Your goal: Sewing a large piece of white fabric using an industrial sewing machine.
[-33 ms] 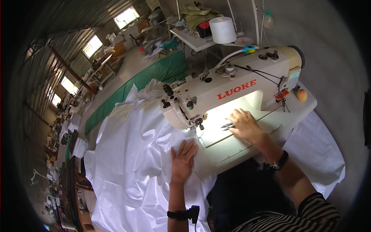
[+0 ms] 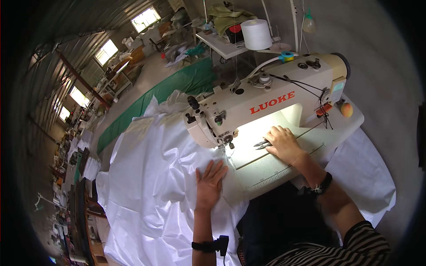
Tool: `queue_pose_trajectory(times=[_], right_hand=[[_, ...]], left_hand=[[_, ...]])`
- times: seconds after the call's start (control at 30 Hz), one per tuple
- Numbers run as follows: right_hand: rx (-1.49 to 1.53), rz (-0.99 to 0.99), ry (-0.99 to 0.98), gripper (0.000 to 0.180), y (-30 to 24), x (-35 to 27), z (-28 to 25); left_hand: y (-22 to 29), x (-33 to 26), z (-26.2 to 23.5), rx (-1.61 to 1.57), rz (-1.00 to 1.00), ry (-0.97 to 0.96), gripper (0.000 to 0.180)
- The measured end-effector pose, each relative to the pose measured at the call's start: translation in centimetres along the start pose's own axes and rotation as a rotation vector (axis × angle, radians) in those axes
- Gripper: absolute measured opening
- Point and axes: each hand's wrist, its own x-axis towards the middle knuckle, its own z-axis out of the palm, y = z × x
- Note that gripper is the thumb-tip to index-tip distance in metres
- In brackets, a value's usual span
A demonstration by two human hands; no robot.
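A cream industrial sewing machine (image 2: 266, 97) stands on a pale table (image 2: 284, 166), with its lamp lighting the bed. A large white fabric (image 2: 151, 186) spreads to the left of the needle (image 2: 229, 144) and hangs over the table's edge. My left hand (image 2: 210, 184) lies flat on this fabric just in front of the needle, fingers apart. My right hand (image 2: 284, 144) rests on the lit bed to the right of the needle, its fingers closed over small metal thread snips (image 2: 262, 143) whose tips point at the needle.
A big white thread cone (image 2: 256, 34) stands behind the machine on a white stand. A long green cloth (image 2: 177, 86) runs along the floor at the back left. A small orange ball (image 2: 346, 109) sits at the table's right end. Other workstations line the far left.
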Motion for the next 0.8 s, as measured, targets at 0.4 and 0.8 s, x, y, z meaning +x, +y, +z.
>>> queue_pose_trajectory(times=[0.4, 0.8], right_hand=[[0.234, -0.164, -0.127, 0.019, -4.4, 4.1, 3.6], [0.171, -0.315, -0.013, 0.006, -5.4, 6.0, 4.9]], left_hand=[[1.4, 2.3, 1.7, 0.039, -0.015, 0.142, 0.053], [1.3, 2.1, 1.8, 0.037, -0.033, 0.158, 0.052]])
